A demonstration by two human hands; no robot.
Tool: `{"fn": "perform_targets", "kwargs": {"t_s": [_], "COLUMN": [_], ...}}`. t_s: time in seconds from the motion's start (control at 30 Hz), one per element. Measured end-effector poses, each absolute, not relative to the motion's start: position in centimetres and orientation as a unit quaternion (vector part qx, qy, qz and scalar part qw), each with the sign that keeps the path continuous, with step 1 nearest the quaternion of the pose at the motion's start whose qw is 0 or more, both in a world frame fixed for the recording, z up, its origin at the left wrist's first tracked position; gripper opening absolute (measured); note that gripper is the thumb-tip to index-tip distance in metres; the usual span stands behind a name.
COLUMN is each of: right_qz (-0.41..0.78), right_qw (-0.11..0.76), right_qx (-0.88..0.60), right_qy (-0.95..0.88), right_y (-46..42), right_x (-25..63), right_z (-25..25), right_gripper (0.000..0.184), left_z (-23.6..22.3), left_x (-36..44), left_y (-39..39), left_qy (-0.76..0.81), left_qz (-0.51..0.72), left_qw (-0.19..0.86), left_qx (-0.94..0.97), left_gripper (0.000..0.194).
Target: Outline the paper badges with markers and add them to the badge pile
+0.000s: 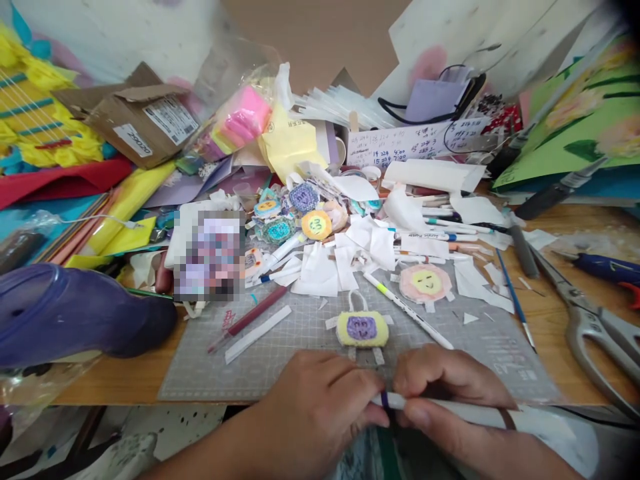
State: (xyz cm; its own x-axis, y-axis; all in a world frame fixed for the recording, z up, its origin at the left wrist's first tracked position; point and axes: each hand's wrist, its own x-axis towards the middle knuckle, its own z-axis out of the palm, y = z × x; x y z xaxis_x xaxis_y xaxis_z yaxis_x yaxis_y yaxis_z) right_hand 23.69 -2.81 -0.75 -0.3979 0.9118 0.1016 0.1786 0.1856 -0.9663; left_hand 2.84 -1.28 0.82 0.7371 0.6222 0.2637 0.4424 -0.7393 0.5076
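Just off the front edge of the grey cutting mat (190, 360), both hands are closed on one white marker pen (465, 408) with a dark purple band. My left hand (325, 393) pinches its left end, mostly hidden by the fingers. Fingers of my right hand (450, 400) wrap the barrel, which points right. Beyond them on the mat sits a small yellow figure (378, 331) with a purple smiling face, white strip limbs and a loop on top. Behind it lies a pink figure (425, 283) with a yellow face. Between the two rests another white marker (405, 310).
Paper scraps (320, 270), several small figures and markers are heaped at the back of the mat. Large scissors (595, 327) lie at right, beside a thin blue brush (517, 300). At left are a purple bottle-like object (75, 313), a dark red pen (255, 312) and a cardboard box (143, 123).
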Motion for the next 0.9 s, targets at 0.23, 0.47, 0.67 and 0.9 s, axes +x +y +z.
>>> {"fn": "perform_targets", "kwargs": {"t_s": [0.23, 0.47, 0.67, 0.9], "right_qz": [0.552, 0.484, 0.441, 0.366], "right_qw": [0.428, 0.468, 0.473, 0.436], "right_qx": [-0.331, -0.43, -0.498, -0.526], "right_qy": [-0.635, -0.602, -0.577, -0.632], "right_y": [-2.3, -2.5, -2.4, -2.5], "right_x": [24.3, 25.8, 24.1, 24.2], "right_z": [-0.5, -0.8, -1.0, -1.2], "right_gripper": [0.011, 0.009, 0.022, 0.023], "left_z": [2.1, 2.4, 1.4, 1.3], "left_x": [2.0, -0.5, 1.3, 2.2], "left_y": [-0.8, 0.5, 1.7, 1.9], "left_qy": [0.315, 0.48, 0.476, 0.51], "left_qz": [0.163, 0.184, 0.209, 0.052], "left_qw": [0.236, 0.223, 0.181, 0.177], "left_qx": [0.905, 0.828, 0.835, 0.84], "left_gripper": [0.036, 0.015, 0.029, 0.054]}}
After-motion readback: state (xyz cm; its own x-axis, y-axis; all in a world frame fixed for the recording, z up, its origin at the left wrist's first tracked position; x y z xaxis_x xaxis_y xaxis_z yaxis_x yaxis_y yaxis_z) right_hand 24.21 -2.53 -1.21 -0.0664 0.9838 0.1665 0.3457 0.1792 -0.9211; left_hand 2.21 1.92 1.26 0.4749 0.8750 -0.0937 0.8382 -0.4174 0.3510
